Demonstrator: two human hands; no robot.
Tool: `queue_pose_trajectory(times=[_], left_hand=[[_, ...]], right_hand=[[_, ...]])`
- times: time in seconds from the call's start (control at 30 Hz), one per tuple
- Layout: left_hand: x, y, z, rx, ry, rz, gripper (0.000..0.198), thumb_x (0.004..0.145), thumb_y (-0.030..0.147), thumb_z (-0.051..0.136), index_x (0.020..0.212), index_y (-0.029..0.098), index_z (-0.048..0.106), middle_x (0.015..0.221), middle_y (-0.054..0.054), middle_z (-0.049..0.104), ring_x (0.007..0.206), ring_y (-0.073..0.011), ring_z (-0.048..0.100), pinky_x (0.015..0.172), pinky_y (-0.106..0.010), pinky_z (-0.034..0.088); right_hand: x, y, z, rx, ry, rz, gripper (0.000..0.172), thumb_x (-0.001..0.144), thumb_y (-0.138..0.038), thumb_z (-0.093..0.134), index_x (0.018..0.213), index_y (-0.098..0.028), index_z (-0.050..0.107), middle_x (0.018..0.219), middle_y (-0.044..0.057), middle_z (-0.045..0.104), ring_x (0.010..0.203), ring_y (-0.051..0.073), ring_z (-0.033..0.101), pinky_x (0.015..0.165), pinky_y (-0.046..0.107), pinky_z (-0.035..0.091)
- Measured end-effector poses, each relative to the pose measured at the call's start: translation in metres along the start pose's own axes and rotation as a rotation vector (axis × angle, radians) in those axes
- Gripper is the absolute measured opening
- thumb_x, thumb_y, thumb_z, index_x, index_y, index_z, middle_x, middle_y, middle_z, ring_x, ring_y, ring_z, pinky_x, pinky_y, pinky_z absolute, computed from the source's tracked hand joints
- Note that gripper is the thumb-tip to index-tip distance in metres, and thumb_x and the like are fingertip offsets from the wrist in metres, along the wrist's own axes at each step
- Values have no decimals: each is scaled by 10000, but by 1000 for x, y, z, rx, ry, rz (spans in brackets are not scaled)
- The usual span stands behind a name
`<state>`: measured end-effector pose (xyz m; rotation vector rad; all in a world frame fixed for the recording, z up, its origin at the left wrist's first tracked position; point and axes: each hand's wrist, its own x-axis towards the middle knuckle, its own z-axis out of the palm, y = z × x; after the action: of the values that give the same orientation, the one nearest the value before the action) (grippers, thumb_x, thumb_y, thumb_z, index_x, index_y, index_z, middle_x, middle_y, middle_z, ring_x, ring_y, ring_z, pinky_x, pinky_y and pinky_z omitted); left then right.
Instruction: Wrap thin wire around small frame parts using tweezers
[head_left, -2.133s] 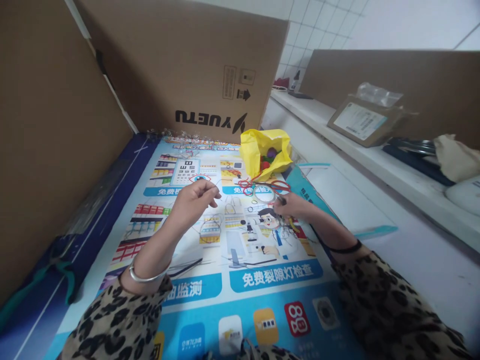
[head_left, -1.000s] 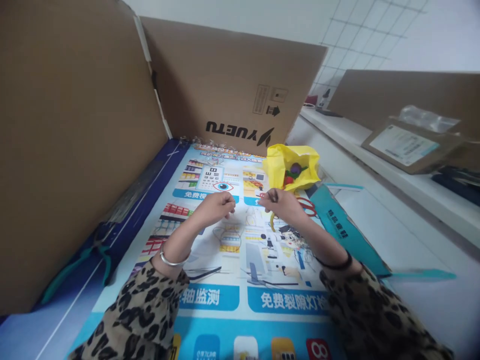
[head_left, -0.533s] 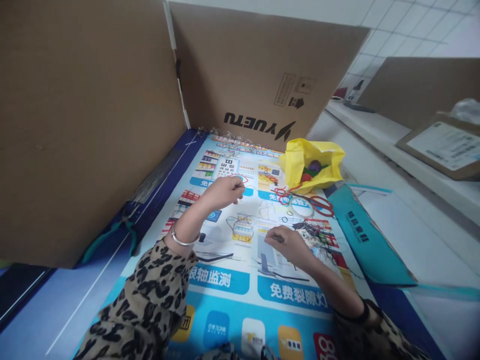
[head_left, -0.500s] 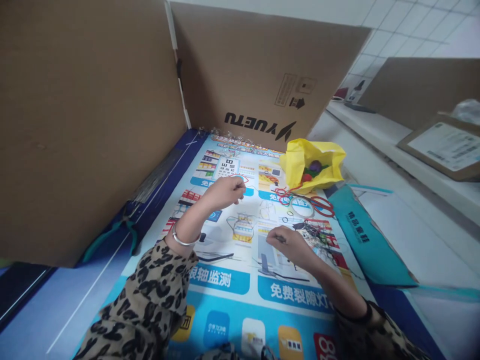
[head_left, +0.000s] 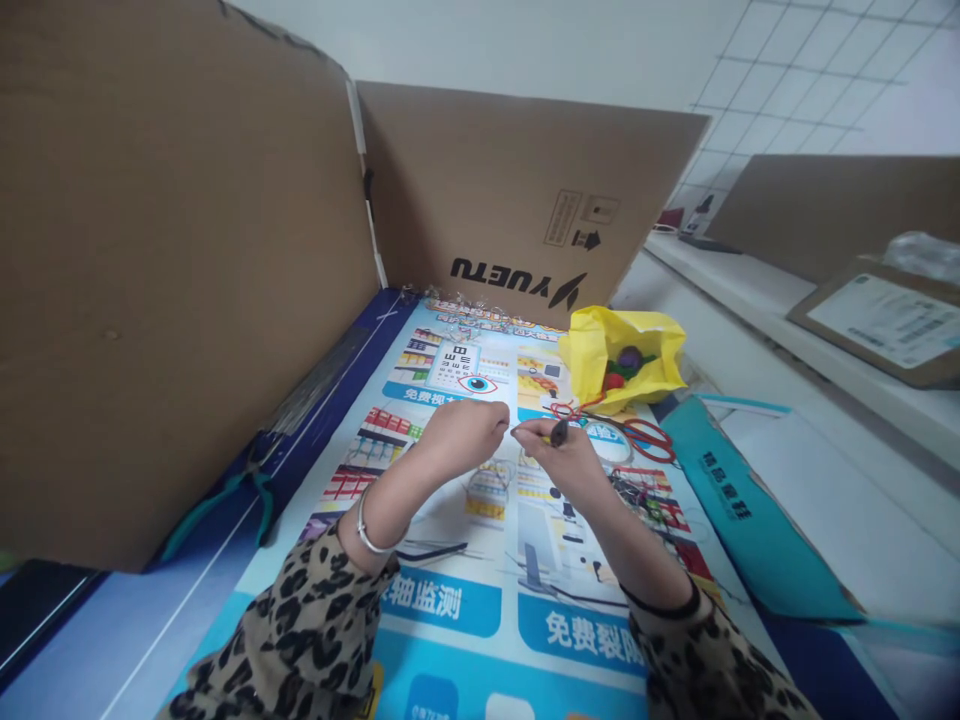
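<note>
Over the printed poster sheet [head_left: 450,510], my left hand [head_left: 466,437] is closed in a pinch, and whatever lies between its fingertips is hidden or too small to name. Facing it just to the right, my right hand [head_left: 566,460] is wrapped round a slim tool with a dark rounded end [head_left: 559,432]. A pointed tip of the tool shows by the thumb, close to the left fingertips. Red-handled scissors [head_left: 654,437] and a tangle of red cord [head_left: 568,410] lie beyond the right hand. Dark, thin tangled strands [head_left: 645,500] lie beside the right wrist.
A yellow bag [head_left: 589,350] with red, purple and green items inside stands at the back right. Cardboard panels [head_left: 465,180] rise behind and at the left. Teal-handled pliers [head_left: 262,500] rest at the left; a teal box [head_left: 739,510] sits at the right.
My hands have come together near the middle of the poster; the left moved nearer and right, the right moved farther off, still holding the tool. The head view has tilted up slightly.
</note>
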<state>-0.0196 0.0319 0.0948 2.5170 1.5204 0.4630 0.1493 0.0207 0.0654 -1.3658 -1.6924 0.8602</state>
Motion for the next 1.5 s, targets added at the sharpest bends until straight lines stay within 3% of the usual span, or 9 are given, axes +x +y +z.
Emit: queue_pose_trajectory(times=[0.2, 0.37, 0.53, 0.73, 0.93, 1.1, 1.3, 1.5], left_hand=[[4, -3, 5, -228, -13, 26, 228, 814, 252, 384, 728, 197, 588, 666, -17, 633, 611, -144, 570, 537, -225, 340], [8, -2, 26, -489, 36, -71, 159, 791, 237, 423, 703, 191, 547, 621, 20, 618, 523, -98, 565, 530, -200, 384], [13, 5, 52, -830, 80, -257, 149, 784, 289, 448, 698, 182, 505, 626, 28, 601, 455, -75, 559, 449, -175, 399], [15, 4, 57, -1064, 92, -306, 159, 763, 326, 477, 718, 175, 497, 617, 19, 590, 451, -76, 531, 423, -180, 400], [15, -2, 58, -1067, 26, -220, 182, 771, 335, 466, 724, 166, 515, 634, 12, 595, 488, -73, 529, 465, -179, 387], [14, 1, 63, -936, 120, -201, 173, 788, 324, 444, 721, 181, 514, 603, 39, 559, 468, -64, 463, 501, -192, 376], [11, 5, 63, -791, 209, -180, 152, 796, 265, 418, 697, 191, 506, 605, 41, 553, 579, -92, 508, 576, -207, 377], [12, 2, 58, -710, 220, -156, 170, 815, 277, 403, 692, 195, 487, 601, 44, 537, 595, -100, 501, 595, -212, 365]], right_hand=[[0, 11, 1, 45, 7, 19, 261, 714, -409, 560, 757, -179, 677, 644, 8, 609, 611, 141, 513, 561, 258, 388], [-1, 20, 9, 69, 146, -11, 242, 728, -399, 549, 727, -184, 660, 659, 7, 606, 640, 145, 517, 612, 267, 401], [-1, 24, 19, 99, 244, 18, 236, 723, -393, 547, 655, -181, 625, 655, 9, 603, 648, 146, 513, 625, 270, 400], [3, 27, 22, 335, 201, 79, 205, 708, -376, 584, 699, -172, 606, 600, -4, 583, 610, 134, 528, 633, 275, 420], [3, 32, 24, 392, 266, 88, 193, 680, -361, 627, 667, -178, 567, 575, 0, 589, 585, 136, 540, 606, 278, 425], [3, 34, 23, 352, 269, 78, 169, 684, -338, 619, 640, -185, 559, 544, -15, 567, 570, 130, 518, 604, 277, 410], [3, 32, 22, 322, 254, 39, 172, 681, -318, 609, 590, -184, 552, 550, -19, 553, 582, 123, 497, 598, 264, 393], [5, 33, 19, 404, 130, 38, 208, 724, -376, 577, 684, -173, 580, 576, -3, 574, 577, 125, 506, 587, 266, 398]])
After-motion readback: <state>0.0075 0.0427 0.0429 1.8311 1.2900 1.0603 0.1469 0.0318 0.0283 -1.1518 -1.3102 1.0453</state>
